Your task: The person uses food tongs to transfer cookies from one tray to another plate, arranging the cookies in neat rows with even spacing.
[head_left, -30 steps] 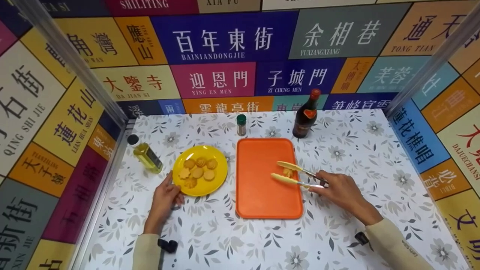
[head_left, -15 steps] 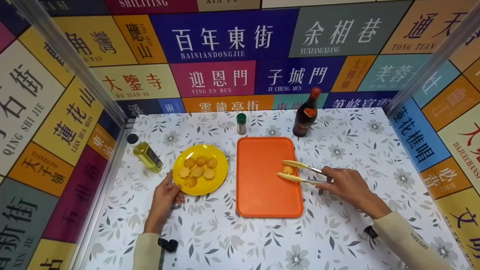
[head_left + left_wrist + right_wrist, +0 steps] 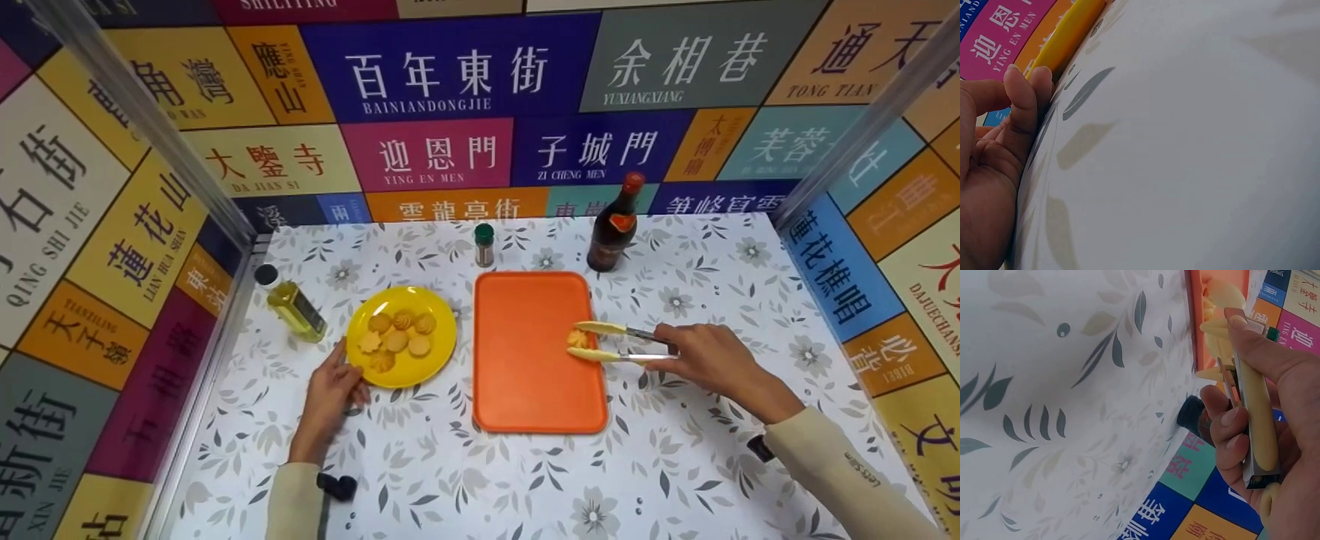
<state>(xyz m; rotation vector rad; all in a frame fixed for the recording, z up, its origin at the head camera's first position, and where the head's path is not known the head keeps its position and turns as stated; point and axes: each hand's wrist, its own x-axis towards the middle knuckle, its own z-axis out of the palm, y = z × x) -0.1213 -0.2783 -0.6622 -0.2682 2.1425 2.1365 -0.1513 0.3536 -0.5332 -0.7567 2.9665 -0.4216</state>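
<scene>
In the head view, my right hand (image 3: pixel 709 358) holds metal tongs with pale yellow tips (image 3: pixel 600 341) over the right edge of an orange tray (image 3: pixel 525 375). The tong arms stand apart on either side of a cookie (image 3: pixel 577 339) on the tray; whether they touch it I cannot tell. The right wrist view has my thumb and fingers wrapped round the tongs' handle (image 3: pixel 1258 422). At left, my left hand (image 3: pixel 326 394) holds the lower left rim of a yellow plate (image 3: pixel 431 360), which carries several cookies (image 3: pixel 396 343). Its fingers are bent beside that rim in the left wrist view.
An oil bottle (image 3: pixel 291 304) stands left of the plate. Behind the tray are a small green-capped jar (image 3: pixel 484 245) and a dark red-capped bottle (image 3: pixel 613 225). Printed wall panels (image 3: pixel 450 75) enclose the floral-covered table (image 3: pixel 480 487) at the back and sides.
My right hand and the tongs have drawn back to the right, so the tips now flank the cookie, which has stayed about in place. My left hand and the plate have not moved.
</scene>
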